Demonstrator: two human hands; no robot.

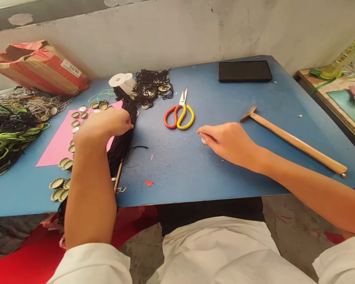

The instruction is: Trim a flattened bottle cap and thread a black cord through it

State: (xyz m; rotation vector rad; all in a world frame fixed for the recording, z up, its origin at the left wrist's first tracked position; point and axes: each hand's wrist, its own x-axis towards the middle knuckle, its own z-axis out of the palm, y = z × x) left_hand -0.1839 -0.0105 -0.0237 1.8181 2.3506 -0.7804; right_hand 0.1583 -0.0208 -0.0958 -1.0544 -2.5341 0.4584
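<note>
My left hand (105, 125) is closed over the bundle of black cords (122, 140) that runs down the blue table (225, 165), pinching at its upper part. My right hand (225, 140) rests on the table right of centre, fingers curled on a small metal cap (204, 141) pressed against the surface. Several bottle caps (77, 116) lie on a pink paper sheet (57, 144) under and left of my left arm. More caps (58, 188) sit near the front edge.
Red-and-yellow scissors (179, 114) lie between my hands. A wooden hammer (292, 140) is right of my right hand. A black slab (244, 71), white spool (121, 81), tangled cords with caps (152, 86), a cardboard box (38, 65) and a green-black cord pile (8, 130) sit farther back and left.
</note>
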